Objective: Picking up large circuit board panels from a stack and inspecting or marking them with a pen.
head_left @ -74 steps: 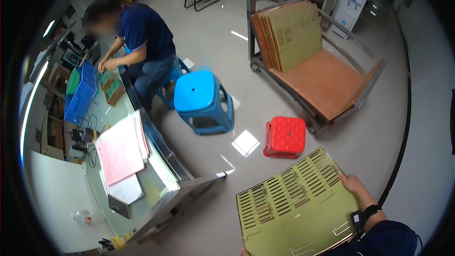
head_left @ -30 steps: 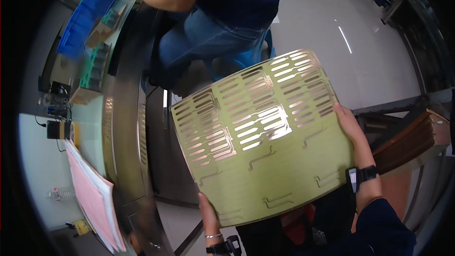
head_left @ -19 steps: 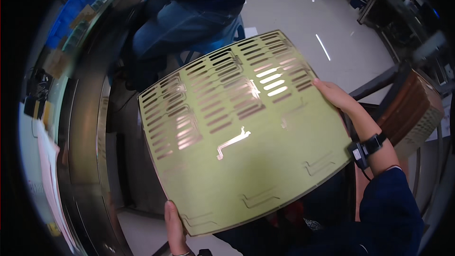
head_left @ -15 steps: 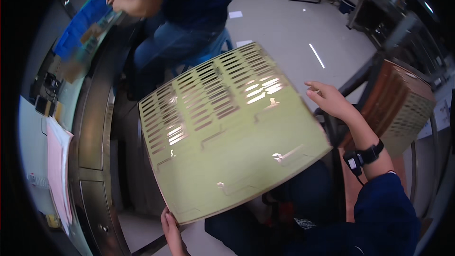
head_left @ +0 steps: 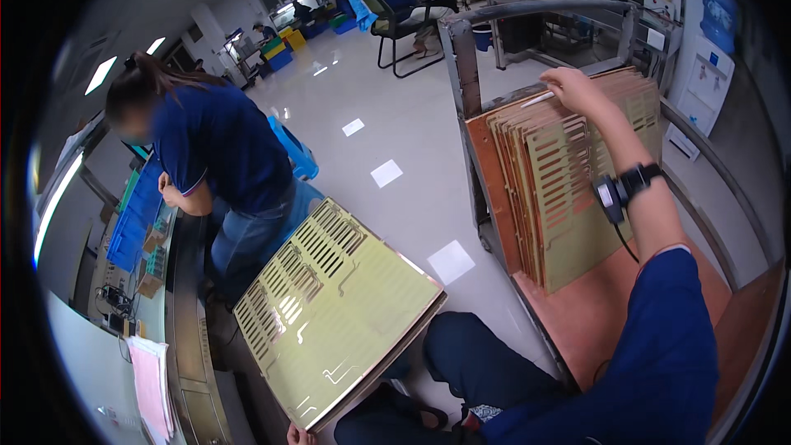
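A pale green circuit board panel (head_left: 354,305) with rows of slots and copper-coloured traces lies tilted in front of my knees. Its right edge looks thick, with coppery layers beneath. At its lower corner, my left hand (head_left: 299,435) is closed on the edge, only the fingers showing. My right hand (head_left: 577,91) is up at the top of several similar panels (head_left: 568,189) that lean on edge in a rack. Its fingers are bent. A slim white stick-like thing (head_left: 537,100) shows at the fingertips; what they grip is not clear.
The rack's metal frame (head_left: 465,74) and reddish-brown base board (head_left: 606,321) stand at my right. A person in dark blue (head_left: 218,148) sits at the bench on the left, beside blue bins (head_left: 136,214). Pink and white sheets (head_left: 151,379) hang nearby. Farther back is another seated person.
My right hand has moved from beside the panel to the racked panels' top. The view has swung right and up. The panel sits lower in view, my left hand still at its corner.
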Demonstrator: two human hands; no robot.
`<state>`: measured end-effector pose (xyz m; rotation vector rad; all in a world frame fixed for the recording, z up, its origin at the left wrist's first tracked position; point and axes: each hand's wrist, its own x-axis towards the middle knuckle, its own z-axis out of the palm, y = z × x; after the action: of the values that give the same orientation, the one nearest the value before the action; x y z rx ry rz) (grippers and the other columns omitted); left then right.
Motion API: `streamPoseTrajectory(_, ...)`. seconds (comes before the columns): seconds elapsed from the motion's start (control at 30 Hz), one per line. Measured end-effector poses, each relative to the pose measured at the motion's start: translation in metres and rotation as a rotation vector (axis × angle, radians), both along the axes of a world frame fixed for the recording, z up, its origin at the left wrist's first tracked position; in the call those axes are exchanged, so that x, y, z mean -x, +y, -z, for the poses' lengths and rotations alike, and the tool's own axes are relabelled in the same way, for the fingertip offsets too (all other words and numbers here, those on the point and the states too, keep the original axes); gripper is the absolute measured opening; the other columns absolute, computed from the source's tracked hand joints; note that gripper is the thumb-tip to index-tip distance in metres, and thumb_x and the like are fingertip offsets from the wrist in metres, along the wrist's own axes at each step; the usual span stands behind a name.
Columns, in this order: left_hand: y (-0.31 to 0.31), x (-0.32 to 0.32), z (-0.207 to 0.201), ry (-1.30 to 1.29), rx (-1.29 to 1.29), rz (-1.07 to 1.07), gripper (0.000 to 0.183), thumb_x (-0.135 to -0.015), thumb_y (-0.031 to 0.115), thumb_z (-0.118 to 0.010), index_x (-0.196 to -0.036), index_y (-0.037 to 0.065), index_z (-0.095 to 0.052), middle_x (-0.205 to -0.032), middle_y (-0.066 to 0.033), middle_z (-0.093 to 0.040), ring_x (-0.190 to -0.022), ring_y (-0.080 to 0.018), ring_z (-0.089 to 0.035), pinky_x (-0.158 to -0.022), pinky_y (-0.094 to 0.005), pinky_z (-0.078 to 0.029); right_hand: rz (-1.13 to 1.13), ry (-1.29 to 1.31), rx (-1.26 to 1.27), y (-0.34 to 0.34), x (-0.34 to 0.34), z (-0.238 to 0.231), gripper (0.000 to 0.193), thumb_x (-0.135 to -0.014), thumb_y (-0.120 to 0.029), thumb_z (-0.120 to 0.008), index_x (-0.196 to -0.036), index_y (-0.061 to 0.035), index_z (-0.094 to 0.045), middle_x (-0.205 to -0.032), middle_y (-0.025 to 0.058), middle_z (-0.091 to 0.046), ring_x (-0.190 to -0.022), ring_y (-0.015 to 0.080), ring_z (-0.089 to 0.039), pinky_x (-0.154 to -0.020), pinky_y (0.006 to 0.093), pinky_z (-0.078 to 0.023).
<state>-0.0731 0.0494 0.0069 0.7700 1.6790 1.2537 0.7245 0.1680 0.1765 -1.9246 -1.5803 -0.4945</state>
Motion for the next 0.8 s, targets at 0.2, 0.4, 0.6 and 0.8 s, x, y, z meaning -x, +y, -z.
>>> streamPoseTrajectory(0.2,0.023,0.023,0.044,-0.143,-0.040,-0.080,0.029,-0.090,0.013,-0.055,-0.116,0.001,-0.050,-0.094,-0.0076,-0.059,-0.079,-0.0148,-0.057,-0.066,-0.0259,-0.047,0.049,-0.096,0.418,0.029,-0.045,0.023,0.022,-0.072,-0.003,-0.057,-0.091,-0.0059,-0.067,-0.091,0.0182,-0.064,-0.090,0.0325,-0.061,-0.079,0.0389,-0.047)
streamPoseTrajectory(0.4,0.023,0.017,0.024,-0.037,-0.028,-0.236,0.020,-0.086,0.011,-0.060,-0.103,0.000,-0.055,-0.067,-0.0002,-0.052,-0.050,-0.0068,-0.043,-0.046,-0.0210,-0.038,-0.119,-0.192,0.412,0.028,-0.047,0.016,0.010,-0.078,-0.006,-0.056,-0.086,-0.0028,-0.052,-0.089,0.0150,-0.052,-0.086,0.0343,-0.053,-0.075,0.0387,-0.042)
streamPoseTrajectory(0.6,0.037,0.063,0.040,0.380,0.026,-0.122,0.023,-0.086,0.021,-0.060,-0.080,-0.001,-0.058,-0.065,-0.0068,-0.057,-0.052,-0.0134,-0.051,-0.048,-0.0270,-0.042,-0.267,-0.189,-0.191,0.026,0.000,0.031,0.018,-0.090,-0.014,-0.048,-0.103,-0.0023,-0.051,-0.090,0.0118,-0.048,-0.085,0.0268,-0.048,-0.077,0.0303,-0.038)
streamPoseTrajectory(0.8,0.052,0.018,-0.003,1.251,0.202,-0.002,0.042,-0.085,0.034,-0.059,-0.068,-0.004,-0.053,-0.061,-0.0203,-0.056,-0.056,-0.0277,-0.057,-0.057,-0.0392,-0.044,-0.289,0.958,0.138,-0.014,0.191,0.064,0.039,-0.095,-0.039,-0.041,-0.098,-0.0070,-0.062,-0.066,-0.0075,-0.038,-0.057,0.0024,-0.034,-0.051,0.0192,-0.027)
